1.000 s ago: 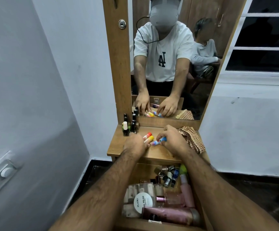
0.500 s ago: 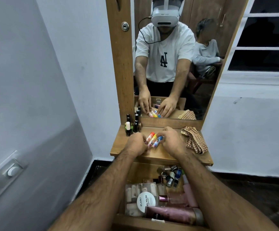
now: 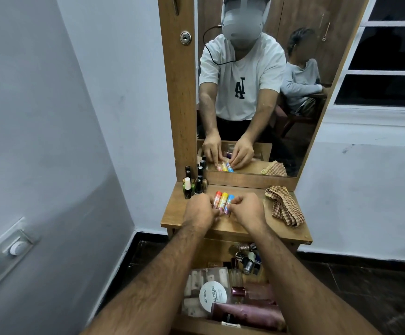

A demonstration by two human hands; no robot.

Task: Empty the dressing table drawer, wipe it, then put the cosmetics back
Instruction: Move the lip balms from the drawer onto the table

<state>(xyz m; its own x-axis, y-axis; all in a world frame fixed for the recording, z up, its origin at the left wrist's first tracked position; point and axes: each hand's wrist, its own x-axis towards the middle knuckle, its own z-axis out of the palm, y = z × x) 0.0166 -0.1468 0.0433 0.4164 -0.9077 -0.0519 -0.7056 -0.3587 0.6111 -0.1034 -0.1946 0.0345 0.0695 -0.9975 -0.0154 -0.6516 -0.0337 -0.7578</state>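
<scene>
- Lip balm tubes, three of them with a red (image 3: 217,198), a yellow (image 3: 223,199) and a blue cap (image 3: 229,201), lie side by side and touching on the wooden surface (image 3: 245,228) of the dressing table, caps toward the mirror (image 3: 257,93).
- Left hand (image 3: 198,211) sits at the left of the row, its fingers (image 3: 213,207) curled in against the red-capped tube's lower end.
- Right hand (image 3: 247,210) sits at the right of the row, its fingers (image 3: 235,201) bent and pinching the blue-capped tube from the side; the mirror shows the fingertips of both hands on the tubes.
- The tubes' lower ends are hidden between the two hands, so whether they rest flat or are slightly raised I cannot tell.
- Nail polish bottles (image 3: 193,186) stand upright in a cluster at the surface's back left corner, near the left hand but apart from it.
- A checked cloth (image 3: 283,206) lies crumpled on the right part of the surface, apart from the right hand.
- The drawer (image 3: 196,327) below stands pulled out, holding a round white nail polish remover tub (image 3: 213,296), a pink tube (image 3: 247,315) and small bottles (image 3: 247,261) toward its back.
</scene>
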